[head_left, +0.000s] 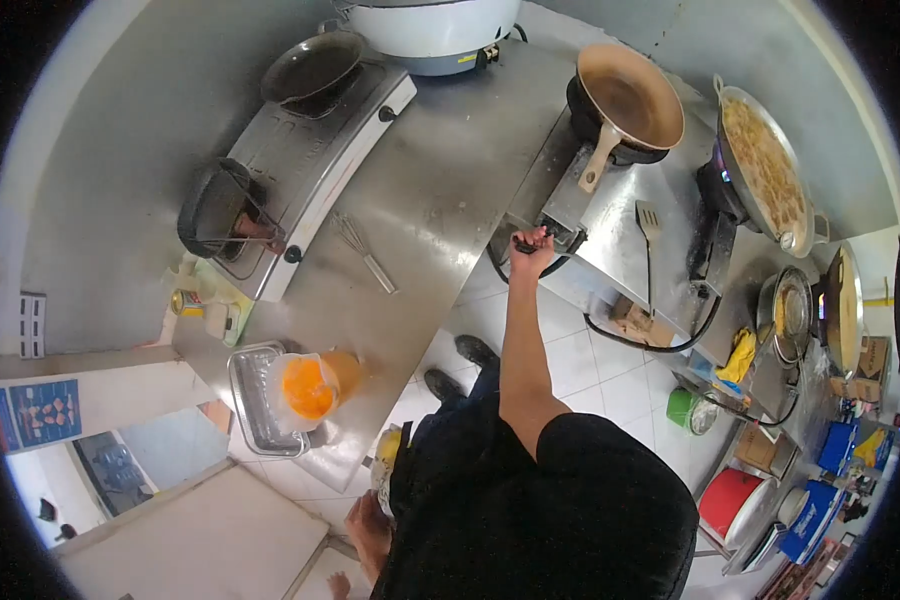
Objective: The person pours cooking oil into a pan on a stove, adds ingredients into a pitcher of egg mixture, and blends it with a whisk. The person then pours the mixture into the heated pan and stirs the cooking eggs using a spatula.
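My right hand (532,252) is stretched forward, its fingers closed on a small black burner knob at the front of the gas burner (568,195). On that burner sits a tan frying pan (635,95), its handle pointing towards me. Low beside my body is my left hand (368,527), with the fingers curled. Close to it shows a partly hidden yellow and clear item (385,465); my dark clothing covers the rest, so the grip is unclear. A whisk (366,254) lies on the steel counter (430,190), left of my right hand.
A pitcher of orange liquid (310,388) stands by a metal tray (250,400). A two-burner stove (320,165) holds dark pans at left. Rightward are a spatula (650,240), a wok of frying food (765,160), black hoses and a green bucket (690,410).
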The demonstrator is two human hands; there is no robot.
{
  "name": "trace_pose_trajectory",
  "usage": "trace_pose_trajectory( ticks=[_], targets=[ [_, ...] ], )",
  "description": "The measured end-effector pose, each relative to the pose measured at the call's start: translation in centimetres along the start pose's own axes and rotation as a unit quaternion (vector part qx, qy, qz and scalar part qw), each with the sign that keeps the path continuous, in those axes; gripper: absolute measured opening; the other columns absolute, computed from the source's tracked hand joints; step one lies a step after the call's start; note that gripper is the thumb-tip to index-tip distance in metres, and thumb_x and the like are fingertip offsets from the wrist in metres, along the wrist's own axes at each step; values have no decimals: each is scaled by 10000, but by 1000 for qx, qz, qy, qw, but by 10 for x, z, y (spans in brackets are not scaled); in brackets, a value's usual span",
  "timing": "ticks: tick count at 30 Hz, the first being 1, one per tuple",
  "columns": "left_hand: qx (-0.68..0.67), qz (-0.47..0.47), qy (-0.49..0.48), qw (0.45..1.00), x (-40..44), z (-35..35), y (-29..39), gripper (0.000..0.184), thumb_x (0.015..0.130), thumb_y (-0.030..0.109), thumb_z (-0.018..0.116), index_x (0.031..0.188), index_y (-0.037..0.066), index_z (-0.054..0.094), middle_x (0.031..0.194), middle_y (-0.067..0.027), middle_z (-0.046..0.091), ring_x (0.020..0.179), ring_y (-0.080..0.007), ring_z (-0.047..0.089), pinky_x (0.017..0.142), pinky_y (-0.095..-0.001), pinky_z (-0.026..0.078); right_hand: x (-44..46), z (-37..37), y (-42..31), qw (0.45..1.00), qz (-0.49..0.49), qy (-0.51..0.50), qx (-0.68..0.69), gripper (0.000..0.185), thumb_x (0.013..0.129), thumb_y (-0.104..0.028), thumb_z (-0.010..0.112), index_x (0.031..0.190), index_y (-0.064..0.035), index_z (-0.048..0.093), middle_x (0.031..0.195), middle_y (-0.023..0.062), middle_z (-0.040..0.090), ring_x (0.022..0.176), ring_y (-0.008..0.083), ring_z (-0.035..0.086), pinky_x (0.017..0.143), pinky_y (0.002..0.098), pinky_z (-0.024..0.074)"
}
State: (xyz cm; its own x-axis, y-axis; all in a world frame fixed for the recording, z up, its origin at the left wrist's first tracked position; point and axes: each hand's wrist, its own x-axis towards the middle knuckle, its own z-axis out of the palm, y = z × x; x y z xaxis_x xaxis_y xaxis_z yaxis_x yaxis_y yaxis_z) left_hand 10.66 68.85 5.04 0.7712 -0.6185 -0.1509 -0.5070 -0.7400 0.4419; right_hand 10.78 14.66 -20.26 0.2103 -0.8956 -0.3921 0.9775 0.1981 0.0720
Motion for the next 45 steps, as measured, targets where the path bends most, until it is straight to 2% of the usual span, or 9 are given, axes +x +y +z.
trace_pose_trajectory(
  ticks=[12,17,21,23,26,30,34,39,45],
  targets=[
    [5,-6,-2,1000,18,5,29,99,769,108,643,789,40,574,670,-176,558,662,-377,585,565,-453,444,-9,7,10,933,-158,137,-294,296,949,-377,543,855,-98,572,721,5,636,530,116,428,541,261,364],
    [48,20,-16,999,16,13,16,144,780,166,645,793,45,567,665,-175,554,653,-368,582,566,-452,445,-1,-4,15,712,-367,142,-582,279,965,-286,529,889,-18,528,738,58,623,650,140,605,575,249,453],
    [49,5,-8,999,10,19,5,178,786,202,643,792,49,552,663,-166,552,661,-364,583,568,-456,447,-13,15,21,679,-399,183,-588,189,948,-184,559,870,-21,505,734,71,626,671,147,620,582,256,455],
    [48,-2,-9,999,12,16,16,162,796,194,630,791,51,553,664,-161,553,662,-361,582,569,-454,447,-11,9,17,489,-425,257,-717,294,890,-275,638,820,-5,543,705,88,673,650,224,611,631,335,441],
    [39,-6,-1,999,16,9,33,119,817,160,600,786,55,554,665,-152,554,656,-358,578,568,-452,445,-10,2,17,706,-418,139,-555,317,872,-312,657,810,-17,557,724,96,659,639,213,591,624,343,441],
    [29,17,13,999,28,15,28,55,841,83,543,793,60,558,661,-151,548,645,-351,573,554,-448,439,-20,-6,-2,563,-335,192,-731,323,864,-326,664,871,-12,589,725,74,631,634,188,567,621,342,440],
    [20,9,34,999,70,-2,63,52,845,44,525,818,49,569,654,-154,544,619,-352,572,543,-450,440,-79,-5,-33,734,37,20,-678,374,890,-366,574,1058,-34,610,798,27,565,746,136,516,656,244,400],
    [-25,52,74,996,138,-7,113,75,836,37,539,855,31,612,739,-188,607,676,-368,603,594,-447,473,-152,38,-67,798,400,43,-449,533,758,-3,483,1290,-38,495,935,49,552,718,138,506,656,247,403],
    [44,221,45,973,256,-8,142,108,820,88,540,823,13,618,786,-178,624,739,-371,606,662,-444,485,-181,62,-71,814,486,-77,-308,626,791,-41,559,1384,16,366,1034,51,480,848,147,495,721,284,421]
  ],
)
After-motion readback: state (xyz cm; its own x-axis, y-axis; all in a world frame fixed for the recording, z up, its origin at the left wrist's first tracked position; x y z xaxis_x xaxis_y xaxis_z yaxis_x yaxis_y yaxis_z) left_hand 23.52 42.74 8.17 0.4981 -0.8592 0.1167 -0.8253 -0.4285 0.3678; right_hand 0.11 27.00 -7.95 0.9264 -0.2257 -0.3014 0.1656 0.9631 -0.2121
